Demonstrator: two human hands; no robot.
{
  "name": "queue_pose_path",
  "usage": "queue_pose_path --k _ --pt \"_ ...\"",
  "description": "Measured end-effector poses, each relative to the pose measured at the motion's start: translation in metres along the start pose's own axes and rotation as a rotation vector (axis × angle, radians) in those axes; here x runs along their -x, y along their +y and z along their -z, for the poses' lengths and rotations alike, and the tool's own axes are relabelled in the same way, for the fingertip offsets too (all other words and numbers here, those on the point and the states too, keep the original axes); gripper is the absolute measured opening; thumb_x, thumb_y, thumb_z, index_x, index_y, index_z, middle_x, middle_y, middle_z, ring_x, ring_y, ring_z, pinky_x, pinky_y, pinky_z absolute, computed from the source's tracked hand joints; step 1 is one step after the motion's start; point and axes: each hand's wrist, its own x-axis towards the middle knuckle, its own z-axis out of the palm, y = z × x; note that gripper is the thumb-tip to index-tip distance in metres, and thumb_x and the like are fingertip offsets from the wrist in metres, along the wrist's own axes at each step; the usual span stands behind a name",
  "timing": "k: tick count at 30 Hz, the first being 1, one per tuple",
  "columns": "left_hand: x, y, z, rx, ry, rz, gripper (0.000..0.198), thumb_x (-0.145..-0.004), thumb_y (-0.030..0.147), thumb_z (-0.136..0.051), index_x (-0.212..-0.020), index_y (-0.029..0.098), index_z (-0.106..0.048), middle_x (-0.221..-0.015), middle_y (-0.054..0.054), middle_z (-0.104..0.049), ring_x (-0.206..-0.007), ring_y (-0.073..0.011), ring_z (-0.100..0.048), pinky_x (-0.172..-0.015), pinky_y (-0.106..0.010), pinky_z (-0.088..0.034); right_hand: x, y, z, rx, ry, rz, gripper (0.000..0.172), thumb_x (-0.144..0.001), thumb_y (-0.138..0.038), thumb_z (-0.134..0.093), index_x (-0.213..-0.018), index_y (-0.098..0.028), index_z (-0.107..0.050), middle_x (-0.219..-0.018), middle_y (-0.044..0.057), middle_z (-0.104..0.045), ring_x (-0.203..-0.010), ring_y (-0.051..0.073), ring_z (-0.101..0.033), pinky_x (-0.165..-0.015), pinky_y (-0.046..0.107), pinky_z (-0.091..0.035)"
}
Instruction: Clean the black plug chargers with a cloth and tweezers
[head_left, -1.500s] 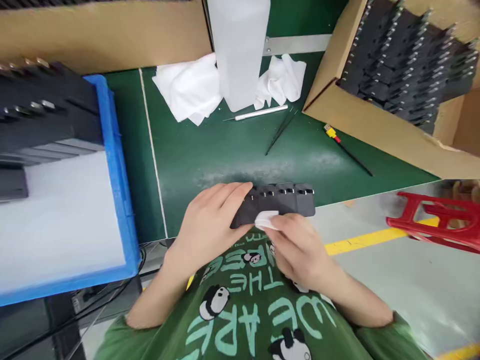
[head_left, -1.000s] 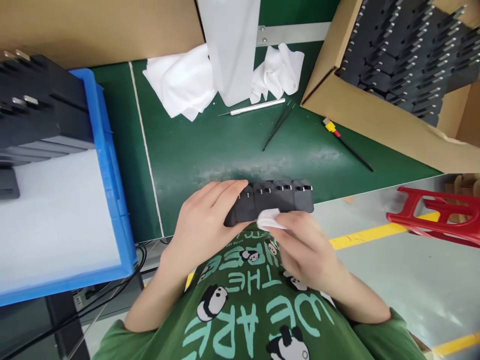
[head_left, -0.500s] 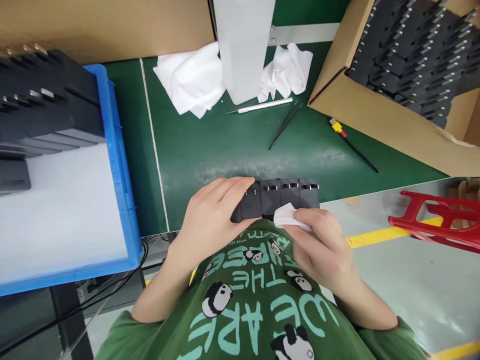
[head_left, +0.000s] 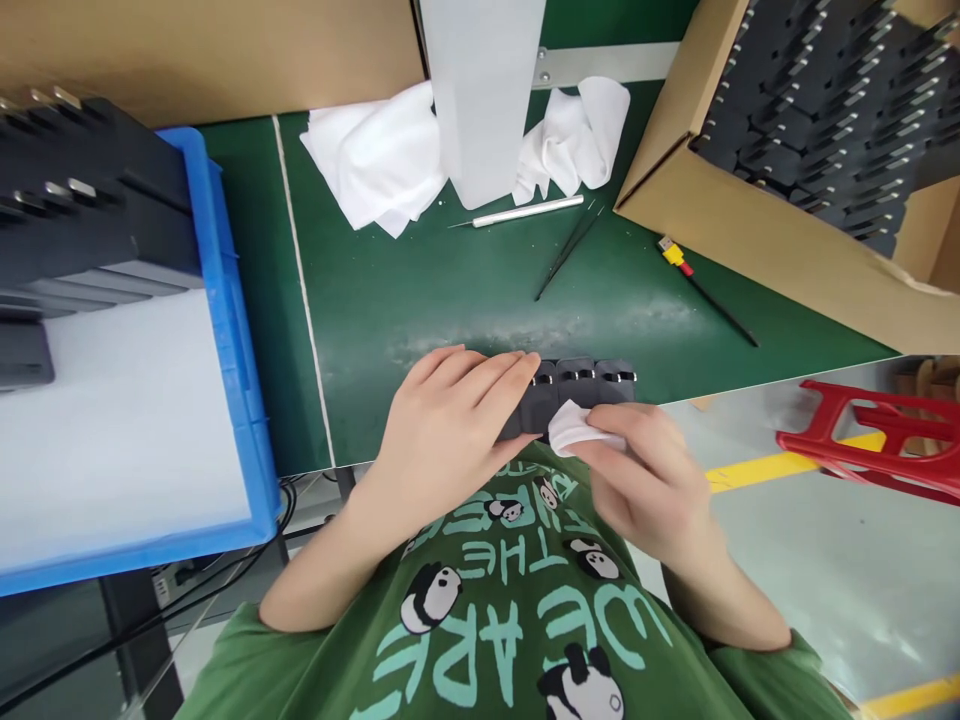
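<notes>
Row of black plug adapters [head_left: 577, 388], metal prongs along the far side, at the near edge of the green workbench [head_left: 420, 280]. Left hand [head_left: 454, 415] laid over the row's left end: fingers close together across the top, index tip at the far edge by the prongs, thumb along the near edge; the row is clasped between them, its left end hidden. Right hand [head_left: 649, 465]: thumb and index finger pinching a folded white cloth [head_left: 579, 430], which sticks out past the fingertips against the near side of the adapters, right of the left thumb. Whether the right fingertips themselves touch the adapters, cannot tell. Farther back, well apart from both hands: white-handled pick [head_left: 527, 211], dark tweezers [head_left: 566, 255].
</notes>
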Motion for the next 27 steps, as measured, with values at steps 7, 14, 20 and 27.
queue_pose_path --k 7,14,20,27 --pt "0.001 0.0 -0.004 0.028 0.002 0.039 0.044 -0.089 0.029 -0.07 -0.13 0.015 -0.062 -0.122 -0.008 -0.075 -0.101 -0.0276 -0.07 -0.087 -0.041 -0.054 -0.003 0.0 0.0 -0.054 -0.022 0.043 0.029 -0.087 0.005 -0.053 -0.102 -0.016 -0.065 -0.106 0.011 -0.065 -0.093 0.021 -0.06 -0.077 0.037 -0.056" --pt "0.013 -0.01 0.012 0.152 -0.024 0.058 0.08 -0.084 0.054 -0.076 -0.148 0.018 -0.044 -0.143 -0.013 -0.063 -0.131 -0.0332 -0.058 -0.114 -0.049 -0.041 0.004 0.002 0.026 0.01 0.082 -0.044 0.028 -0.083 0.006 -0.058 -0.094 -0.018 -0.068 -0.105 0.009 -0.064 -0.091 0.02 -0.063 -0.071 0.036 -0.053" --pt "0.031 -0.027 0.003 0.266 -0.011 0.114 0.062 -0.088 0.043 -0.075 -0.14 0.021 -0.052 -0.131 -0.01 -0.071 -0.121 -0.0274 -0.065 -0.111 -0.043 -0.045 -0.013 -0.014 -0.013 -0.038 -0.037 0.066 0.02 -0.092 0.0 -0.056 -0.098 -0.015 -0.067 -0.101 0.009 -0.068 -0.092 0.019 -0.058 -0.077 0.034 -0.051" --pt "0.028 -0.026 -0.006 0.269 0.058 0.121 0.037 -0.093 0.025 -0.064 -0.129 0.022 -0.058 -0.123 -0.008 -0.074 -0.108 -0.0243 -0.071 -0.1 -0.04 -0.052 -0.027 -0.027 -0.027 -0.004 -0.076 0.166 0.024 -0.097 -0.004 -0.048 -0.094 -0.014 -0.069 -0.1 0.008 -0.073 -0.09 0.018 -0.058 -0.078 0.033 -0.051"
